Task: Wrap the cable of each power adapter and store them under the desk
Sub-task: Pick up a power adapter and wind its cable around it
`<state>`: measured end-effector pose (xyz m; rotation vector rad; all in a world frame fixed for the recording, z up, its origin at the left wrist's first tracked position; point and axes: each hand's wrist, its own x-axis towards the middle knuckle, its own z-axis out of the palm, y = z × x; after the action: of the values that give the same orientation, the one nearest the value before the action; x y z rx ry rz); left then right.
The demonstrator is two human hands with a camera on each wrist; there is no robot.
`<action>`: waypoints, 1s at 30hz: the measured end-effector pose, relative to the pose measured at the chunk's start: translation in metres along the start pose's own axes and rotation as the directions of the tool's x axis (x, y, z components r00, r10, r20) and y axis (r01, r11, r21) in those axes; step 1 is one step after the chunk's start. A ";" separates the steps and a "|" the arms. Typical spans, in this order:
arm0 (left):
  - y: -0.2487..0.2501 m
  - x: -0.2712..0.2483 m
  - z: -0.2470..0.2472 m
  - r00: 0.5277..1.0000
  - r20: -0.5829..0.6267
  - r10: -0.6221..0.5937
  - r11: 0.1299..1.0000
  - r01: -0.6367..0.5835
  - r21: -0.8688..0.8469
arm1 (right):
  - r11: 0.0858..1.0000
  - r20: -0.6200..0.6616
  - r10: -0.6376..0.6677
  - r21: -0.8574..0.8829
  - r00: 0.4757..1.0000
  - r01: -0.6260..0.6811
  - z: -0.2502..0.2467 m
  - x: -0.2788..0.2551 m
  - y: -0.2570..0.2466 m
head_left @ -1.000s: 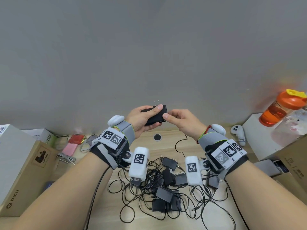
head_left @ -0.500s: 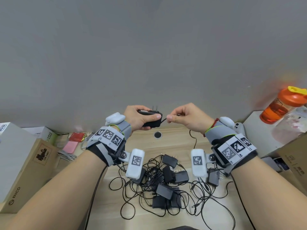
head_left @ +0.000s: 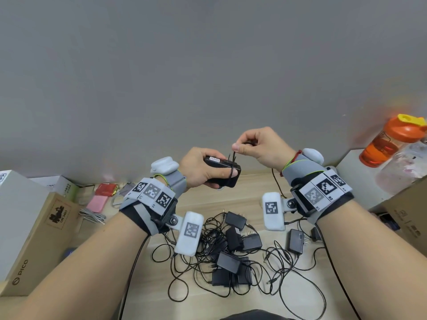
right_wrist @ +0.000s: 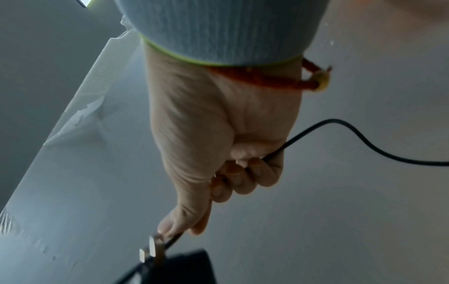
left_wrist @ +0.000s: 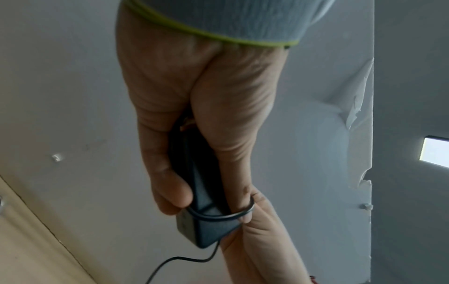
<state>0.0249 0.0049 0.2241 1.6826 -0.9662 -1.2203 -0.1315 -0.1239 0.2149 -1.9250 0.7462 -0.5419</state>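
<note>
My left hand (head_left: pixel 203 169) grips a black power adapter (head_left: pixel 223 173) above the desk, thumb on top, prongs pointing up. Its thin black cable (head_left: pixel 233 159) runs over my left thumb and round the adapter body (left_wrist: pixel 209 217). Just above the prongs (right_wrist: pixel 152 247), my right hand (head_left: pixel 258 146) pinches that cable (right_wrist: pixel 316 130) between thumb and forefinger; the rest trails down behind the right wrist. On the wooden desk (head_left: pixel 254 197) below lies a tangled pile of several black adapters (head_left: pixel 231 250) with loose cables.
Cardboard boxes (head_left: pixel 34 239) stand at the left, another box (head_left: pixel 406 211) at the right. An orange bottle (head_left: pixel 390 139) sits on a white block at the far right. Pink and red packets (head_left: pixel 99 199) lie at the back left. A grey wall rises behind the desk.
My right hand has risen and pulled the cable up over the adapter, laying a turn round it and my left thumb. The left hand has tilted the adapter slightly.
</note>
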 end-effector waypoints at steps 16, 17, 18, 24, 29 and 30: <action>0.015 0.015 -0.011 0.947 -0.305 0.100 0.967 -0.165 -0.195 | 0.998 0.204 0.052 -0.053 0.978 -0.042 0.040 -0.022 0.002; 0.013 0.016 -0.013 0.944 -0.317 0.098 0.971 -0.160 -0.177 | 0.997 0.207 0.051 -0.064 0.977 -0.039 0.039 -0.023 -0.002; 0.011 0.016 -0.014 0.941 -0.325 0.097 0.976 -0.154 -0.156 | 0.997 0.212 0.043 -0.068 0.976 -0.029 0.038 -0.024 -0.006; -0.005 0.016 -0.019 0.953 -0.286 0.100 0.995 -0.095 0.030 | 0.996 0.124 -0.019 -0.079 0.992 0.029 0.020 -0.021 -0.025; -0.007 0.012 -0.016 0.974 -0.198 0.110 0.989 -0.088 0.115 | 0.996 0.032 -0.061 -0.065 0.998 0.063 0.011 -0.014 -0.027; -0.006 0.012 -0.016 0.976 -0.185 0.111 0.988 -0.088 0.127 | 0.997 0.008 -0.062 -0.044 0.998 0.062 0.009 -0.013 -0.028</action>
<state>0.0433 -0.0007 0.2176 1.7850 -1.0074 -0.9319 -0.1279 -0.0996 0.2353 -1.9957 0.7020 -0.5609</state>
